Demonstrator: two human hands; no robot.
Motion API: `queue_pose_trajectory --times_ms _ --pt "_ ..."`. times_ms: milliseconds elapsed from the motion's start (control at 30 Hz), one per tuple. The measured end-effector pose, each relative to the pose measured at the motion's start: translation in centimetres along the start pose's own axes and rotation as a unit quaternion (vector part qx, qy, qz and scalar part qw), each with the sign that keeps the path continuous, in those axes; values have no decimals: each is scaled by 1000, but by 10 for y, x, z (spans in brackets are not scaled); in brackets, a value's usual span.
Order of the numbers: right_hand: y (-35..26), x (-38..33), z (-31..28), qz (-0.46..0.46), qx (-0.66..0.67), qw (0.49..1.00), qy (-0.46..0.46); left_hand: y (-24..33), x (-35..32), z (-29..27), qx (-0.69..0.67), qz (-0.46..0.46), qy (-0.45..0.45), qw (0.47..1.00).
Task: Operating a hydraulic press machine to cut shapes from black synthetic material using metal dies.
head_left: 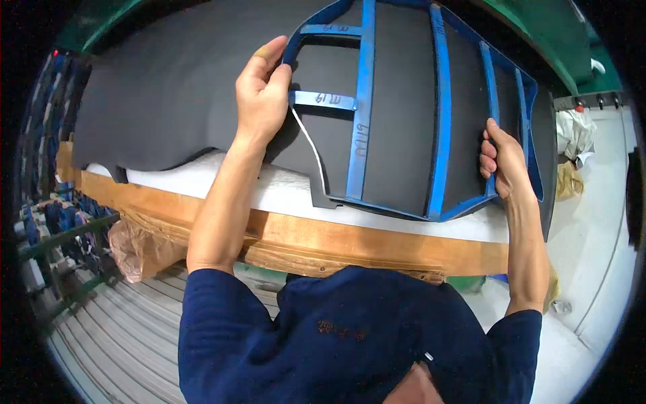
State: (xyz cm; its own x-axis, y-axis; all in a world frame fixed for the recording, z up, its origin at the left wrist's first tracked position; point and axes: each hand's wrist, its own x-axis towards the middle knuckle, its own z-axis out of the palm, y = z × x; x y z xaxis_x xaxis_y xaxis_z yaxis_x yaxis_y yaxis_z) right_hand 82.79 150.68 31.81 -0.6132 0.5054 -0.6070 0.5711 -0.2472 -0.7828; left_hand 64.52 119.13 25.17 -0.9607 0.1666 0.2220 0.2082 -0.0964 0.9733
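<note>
A large blue cutting die [365,101], a curved outline band with several crossbars, sits over a dark grey sheet [168,87]. My left hand [261,91] grips the outer band at its left, with the thumb near a short crossbar. Farther right, my right hand [501,158] is closed around one of the crossbars, fingers curled. Beside the die's lower left the sheet has a cut edge, and a thin white line shows the surface beneath. Whether the die touches the sheet all along its edge, I cannot tell.
A white board [269,188] lies under the sheet, bordered by a wooden edge [296,232] in front of me. Green machine parts [538,34] stand at the far right. At left are racks of dark blue items [57,121] and brown paper [141,249]. Plastic bags [574,135] lie at right.
</note>
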Motion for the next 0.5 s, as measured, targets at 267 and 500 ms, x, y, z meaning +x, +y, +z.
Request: queue_pose_trajectory --times_ms 267,500 --pt "0 -3 8 -9 -31 999 20 -6 -2 -4 3 31 25 999" --pt "2 -1 7 -25 -60 997 30 -3 -2 0 5 9 28 1000"
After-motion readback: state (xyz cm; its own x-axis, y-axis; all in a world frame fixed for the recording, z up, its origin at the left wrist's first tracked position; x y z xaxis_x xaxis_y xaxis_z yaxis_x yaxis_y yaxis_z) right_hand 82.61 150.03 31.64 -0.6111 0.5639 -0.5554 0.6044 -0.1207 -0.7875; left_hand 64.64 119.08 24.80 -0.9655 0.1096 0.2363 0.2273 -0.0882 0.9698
